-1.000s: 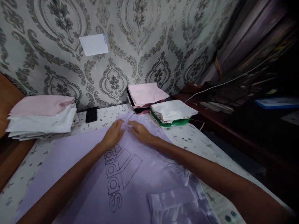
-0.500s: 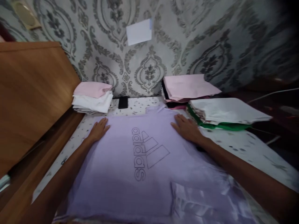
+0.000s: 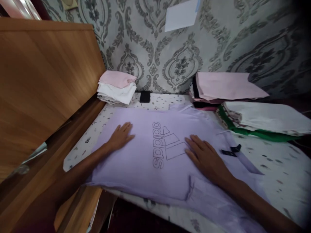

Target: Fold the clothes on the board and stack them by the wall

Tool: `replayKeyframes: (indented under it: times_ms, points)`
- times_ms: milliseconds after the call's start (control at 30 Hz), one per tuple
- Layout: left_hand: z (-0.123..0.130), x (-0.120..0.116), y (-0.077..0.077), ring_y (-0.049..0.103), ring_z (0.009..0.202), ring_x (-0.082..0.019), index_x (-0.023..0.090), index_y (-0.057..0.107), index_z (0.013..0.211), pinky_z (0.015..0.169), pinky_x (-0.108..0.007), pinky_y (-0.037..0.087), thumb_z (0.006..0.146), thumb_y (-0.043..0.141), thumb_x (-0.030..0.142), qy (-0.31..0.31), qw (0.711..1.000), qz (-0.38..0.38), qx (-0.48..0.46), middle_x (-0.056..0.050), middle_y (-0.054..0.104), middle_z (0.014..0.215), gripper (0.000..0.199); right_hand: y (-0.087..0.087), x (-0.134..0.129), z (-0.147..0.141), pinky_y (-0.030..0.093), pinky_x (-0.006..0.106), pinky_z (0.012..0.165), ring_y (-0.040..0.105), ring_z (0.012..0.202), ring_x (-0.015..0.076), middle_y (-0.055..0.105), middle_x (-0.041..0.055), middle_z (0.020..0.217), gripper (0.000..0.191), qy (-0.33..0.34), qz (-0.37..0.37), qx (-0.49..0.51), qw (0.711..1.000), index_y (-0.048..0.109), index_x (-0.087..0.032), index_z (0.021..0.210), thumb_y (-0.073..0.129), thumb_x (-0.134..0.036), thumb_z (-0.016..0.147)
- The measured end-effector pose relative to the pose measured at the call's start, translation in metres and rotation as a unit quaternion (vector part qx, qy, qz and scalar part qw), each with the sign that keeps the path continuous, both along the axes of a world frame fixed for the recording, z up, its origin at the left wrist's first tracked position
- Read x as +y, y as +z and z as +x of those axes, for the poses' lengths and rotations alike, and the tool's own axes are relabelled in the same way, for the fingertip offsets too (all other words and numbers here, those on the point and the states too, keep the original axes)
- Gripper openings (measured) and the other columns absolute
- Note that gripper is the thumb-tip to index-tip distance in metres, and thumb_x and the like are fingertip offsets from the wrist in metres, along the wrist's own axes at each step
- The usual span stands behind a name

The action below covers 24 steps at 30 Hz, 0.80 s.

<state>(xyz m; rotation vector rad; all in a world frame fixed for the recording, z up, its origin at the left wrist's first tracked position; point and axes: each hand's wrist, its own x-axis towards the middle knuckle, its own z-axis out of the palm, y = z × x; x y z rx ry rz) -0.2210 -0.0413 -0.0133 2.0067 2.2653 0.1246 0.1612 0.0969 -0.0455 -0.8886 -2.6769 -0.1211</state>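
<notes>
A lilac shirt (image 3: 141, 174) with an outlined adidas logo lies spread sideways on a white patterned cloth (image 3: 274, 168). My left hand (image 3: 120, 136) rests flat on its left part, fingers apart. On the other side of the logo, my right hand (image 3: 206, 157) lies palm down on the fabric, fingers spread, close to the logo's stripes. Neither hand grips anything. Dark tags (image 3: 230, 152) show by the shirt's neckline, right of my right hand. One sleeve stretches toward the bottom right, partly under my right forearm.
Folded pink and white clothes (image 3: 116, 87) are stacked at the back left beside a black phone (image 3: 145, 96). Two more stacks, pink-topped (image 3: 228, 85) and white-topped (image 3: 264, 116), stand at the right. A wooden panel (image 3: 46, 81) borders the left side.
Both hands have moved nearer the body and inward over the shirt. The view has shifted, and the shirt's near edge and the dark neckline tags now show.
</notes>
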Motion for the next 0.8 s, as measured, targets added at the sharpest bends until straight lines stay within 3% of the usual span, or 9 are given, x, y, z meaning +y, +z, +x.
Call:
replayKeyframes:
  times_ms: [233,333,400,533,600,667,800]
  points:
    - [-0.093,-0.050,0.006,0.026,0.152,-0.028,0.011,0.032,0.153,0.121,-0.051,0.025,0.102,0.023,0.047,0.177,0.984,0.022,0.025,-0.018,0.031,0.162,0.063,0.000,-0.013,0.032,0.043,0.054,0.111,0.049,0.137,0.0311,0.054,0.0143,0.147,0.051,-0.025,-0.035,0.043,0.998,0.053,-0.022,0.140,0.032,-0.046,0.100]
    - [-0.096,-0.067,0.013,0.032,0.149,-0.030,0.006,0.030,0.152,0.120,-0.048,0.029,0.101,0.025,0.048,0.204,0.976,0.071,0.023,-0.023,0.035,0.159,0.067,0.005,-0.032,0.041,0.039,0.056,0.115,0.046,0.140,0.0315,0.054,0.0117,0.148,0.050,-0.015,-0.050,0.067,0.996,0.055,-0.024,0.139,0.033,-0.045,0.100]
    - [-0.074,-0.075,0.017,0.031,0.149,-0.029,0.006,0.028,0.153,0.121,-0.046,0.028,0.101,0.026,0.051,0.173,0.981,0.088,0.017,-0.022,0.034,0.159,0.069,0.007,-0.047,0.044,0.037,0.057,0.117,0.044,0.142,0.0316,0.054,0.0106,0.148,0.049,0.007,-0.062,0.082,0.995,0.055,-0.026,0.140,0.035,-0.045,0.100]
    - [-0.006,-0.093,0.019,0.022,0.153,-0.024,0.018,0.028,0.156,0.123,-0.044,0.024,0.101,0.025,0.058,-0.009,0.999,0.040,-0.002,-0.013,0.026,0.165,0.068,0.009,-0.076,0.048,0.039,0.055,0.115,0.048,0.139,0.0294,0.053,0.0087,0.150,0.047,0.098,-0.099,0.083,0.987,0.056,-0.028,0.141,0.041,-0.046,0.100]
    - [0.015,-0.105,0.017,0.018,0.154,-0.023,0.026,0.029,0.156,0.124,-0.048,0.020,0.102,0.023,0.059,-0.068,0.998,0.002,0.005,-0.008,0.022,0.167,0.063,0.012,-0.087,0.052,0.040,0.054,0.115,0.050,0.138,0.0283,0.051,0.0079,0.151,0.047,0.132,-0.111,0.077,0.982,0.055,-0.029,0.142,0.044,-0.045,0.099]
    - [0.015,-0.122,0.017,0.016,0.155,-0.024,0.029,0.029,0.156,0.124,-0.052,0.017,0.103,0.021,0.058,-0.073,0.997,-0.029,0.016,-0.006,0.020,0.167,0.061,0.014,-0.097,0.059,0.041,0.053,0.115,0.050,0.137,0.0283,0.050,0.0071,0.152,0.048,0.140,-0.124,0.072,0.980,0.052,-0.030,0.144,0.047,-0.045,0.099]
    - [-0.021,-0.158,0.034,0.025,0.152,-0.028,0.030,0.036,0.154,0.121,-0.051,0.024,0.100,0.028,0.062,-0.054,0.997,-0.062,0.004,-0.006,0.026,0.166,0.063,0.019,-0.113,0.079,0.046,0.053,0.111,0.052,0.136,0.0305,0.048,0.0050,0.153,0.053,0.110,-0.144,0.061,0.982,0.048,-0.035,0.147,0.051,-0.049,0.096]
